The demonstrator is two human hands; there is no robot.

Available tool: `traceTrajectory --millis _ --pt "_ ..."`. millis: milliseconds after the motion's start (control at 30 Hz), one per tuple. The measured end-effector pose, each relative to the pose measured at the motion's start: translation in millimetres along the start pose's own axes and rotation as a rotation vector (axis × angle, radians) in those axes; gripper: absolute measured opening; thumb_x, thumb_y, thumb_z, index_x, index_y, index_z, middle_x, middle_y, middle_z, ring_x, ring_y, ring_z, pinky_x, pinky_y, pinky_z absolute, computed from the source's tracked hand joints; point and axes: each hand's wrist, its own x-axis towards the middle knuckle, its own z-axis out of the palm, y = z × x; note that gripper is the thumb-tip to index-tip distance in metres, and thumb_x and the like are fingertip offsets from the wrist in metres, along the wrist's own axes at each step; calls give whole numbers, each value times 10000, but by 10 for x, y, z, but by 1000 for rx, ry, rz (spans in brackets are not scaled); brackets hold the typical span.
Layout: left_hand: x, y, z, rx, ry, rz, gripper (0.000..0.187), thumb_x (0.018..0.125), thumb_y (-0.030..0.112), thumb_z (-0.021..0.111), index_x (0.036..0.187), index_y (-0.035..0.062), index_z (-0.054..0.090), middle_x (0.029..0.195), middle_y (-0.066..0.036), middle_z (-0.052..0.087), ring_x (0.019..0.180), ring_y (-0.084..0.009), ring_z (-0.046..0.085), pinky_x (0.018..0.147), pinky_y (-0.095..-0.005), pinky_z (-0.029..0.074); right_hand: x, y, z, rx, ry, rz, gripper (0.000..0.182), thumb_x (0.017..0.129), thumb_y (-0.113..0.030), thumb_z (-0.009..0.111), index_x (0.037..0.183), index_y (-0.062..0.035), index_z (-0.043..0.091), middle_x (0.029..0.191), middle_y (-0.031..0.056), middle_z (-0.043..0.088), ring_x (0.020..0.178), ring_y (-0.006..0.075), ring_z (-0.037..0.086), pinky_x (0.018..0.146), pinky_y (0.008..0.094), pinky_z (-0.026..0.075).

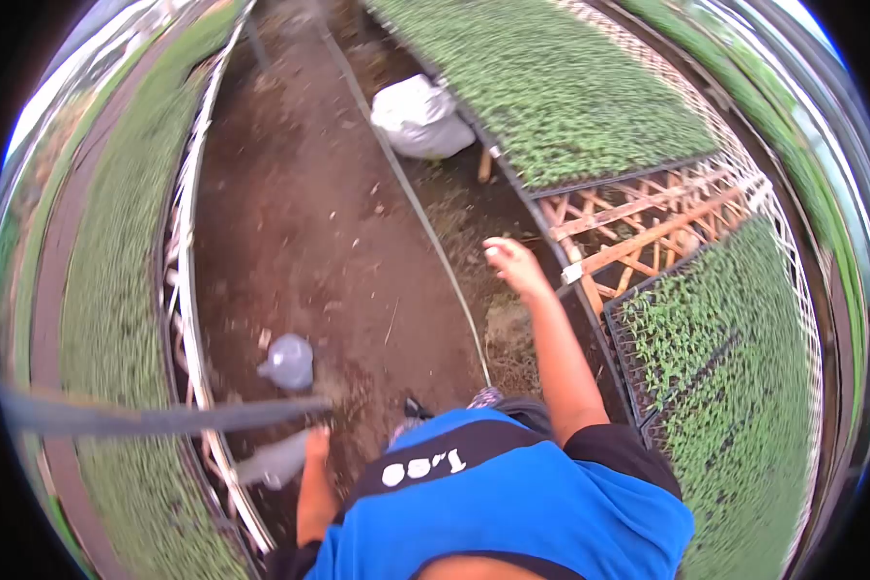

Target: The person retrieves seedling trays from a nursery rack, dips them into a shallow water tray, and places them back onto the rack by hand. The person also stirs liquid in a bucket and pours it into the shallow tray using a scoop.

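Note:
My right hand [516,266] is held out over the aisle beside the right-hand bench, its fingers loosely bent and apart, with nothing visible between them. My left hand [316,444] hangs low at my left side, its fingers smeared by motion. Right beside it is a pale, see-through plastic thing [275,462], which overlaps the hand's edge in this view; I cannot tell whether the hand grips it. A blurred dark grey strip [164,418] crosses the view just above this hand. Farther ahead on the soil lies a rounded translucent plastic container [289,362].
Benches of green seedlings [590,87] flank the dirt aisle [300,222]. On the right, a wooden lattice [648,222] shows between seedling trays [715,329]. A white sack [423,118] stands by the right bench. A thin hose-like line [411,198] runs along the ground.

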Motion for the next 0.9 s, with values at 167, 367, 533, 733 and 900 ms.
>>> traceTrajectory --millis 167,367,533,733,900 --pt "760 468 -113 -190 -312 -434 342 813 341 478 764 10 545 742 -117 561 652 -234 519 607 -362 395 508 170 433 -105 -50 -81 294 795 -230 551 1056 -95 541 948 20 570 861 121 511 718 281 421" --pt "1391 1120 -300 -245 -332 -463 318 814 338 481 760 28 529 704 -87 538 612 -201 507 558 -325 390 994 -89 532 -11 90 164 270 787 -202 552 1012 -54 563 892 53 586 816 130 530 730 273 414" --pt "1949 1340 -428 -260 -278 -466 299 816 335 483 757 44 515 672 -61 520 580 -173 497 518 -294 386 1656 137 323 201 96 293 326 796 -276 534 1095 -147 506 987 -8 539 865 110 501 704 298 412" --pt "2594 1337 -728 -254 -166 -350 277 817 332 486 753 63 499 634 -31 497 540 -140 485 469 -256 381 2602 598 71 1022 351 419 220 823 -208 494 1015 -101 509 918 46 546 808 184 533 665 332 433" --pt "3410 1561 -829 -723 -21 -422 230 811 292 511 783 64 511 647 -14 505 529 -108 477 460 -232 390 3176 904 -125 1362 592 461 125 799 -149 496 863 -42 484 764 77 538 707 224 549 621 353 453"
